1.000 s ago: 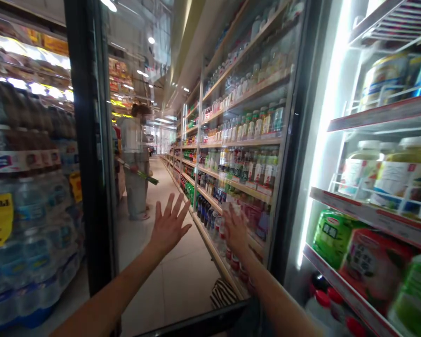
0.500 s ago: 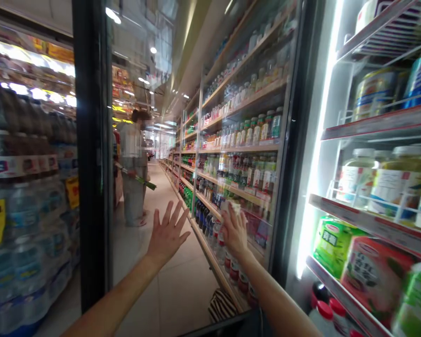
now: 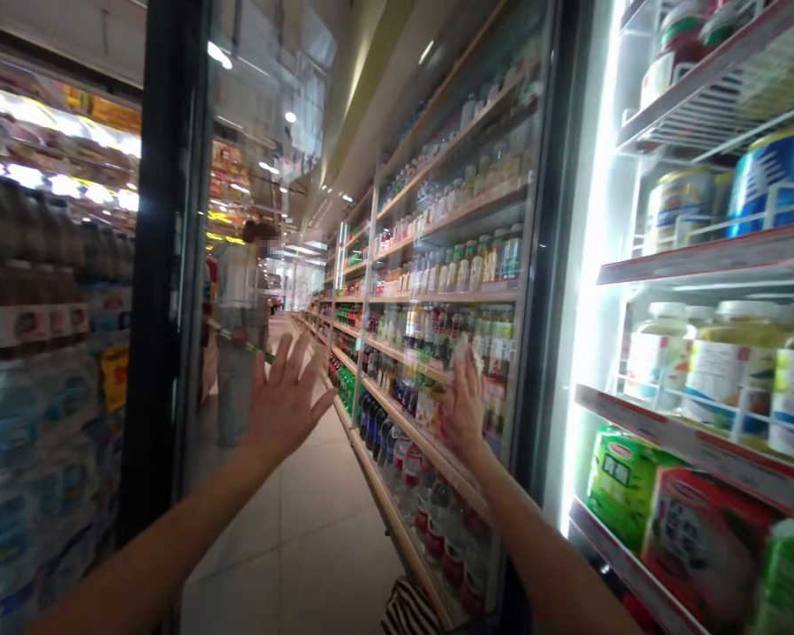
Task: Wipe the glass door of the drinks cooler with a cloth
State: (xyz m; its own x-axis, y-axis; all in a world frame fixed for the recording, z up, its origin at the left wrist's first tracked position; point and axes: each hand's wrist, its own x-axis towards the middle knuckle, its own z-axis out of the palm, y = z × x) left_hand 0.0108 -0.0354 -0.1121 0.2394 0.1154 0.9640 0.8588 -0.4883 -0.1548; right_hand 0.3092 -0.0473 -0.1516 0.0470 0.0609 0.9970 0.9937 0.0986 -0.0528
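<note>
A glass cooler door (image 3: 357, 494) with a dark frame stands open in front of me. My left hand (image 3: 284, 397) is raised against or just before the glass, palm forward and fingers spread, with nothing in it. Further right, my right hand (image 3: 464, 406) is pressed on a white cloth or tissue (image 3: 477, 357) at the glass. Motion blurs this hand, and most of the cloth is hidden behind its fingers. Through or in the glass show long shelves of bottles (image 3: 476, 265).
Lit cooler shelves (image 3: 694, 260) with bottles, cans and cartons are close on the right. Stacked water bottles (image 3: 6, 414) stand at the left. Beyond the glass, a person (image 3: 235, 300) stands in the aisle. Striped fabric (image 3: 410, 608) shows at the bottom.
My left hand has shifted left and slightly up. My right hand has moved right and up with the cloth. The view has tilted and shifted slightly.
</note>
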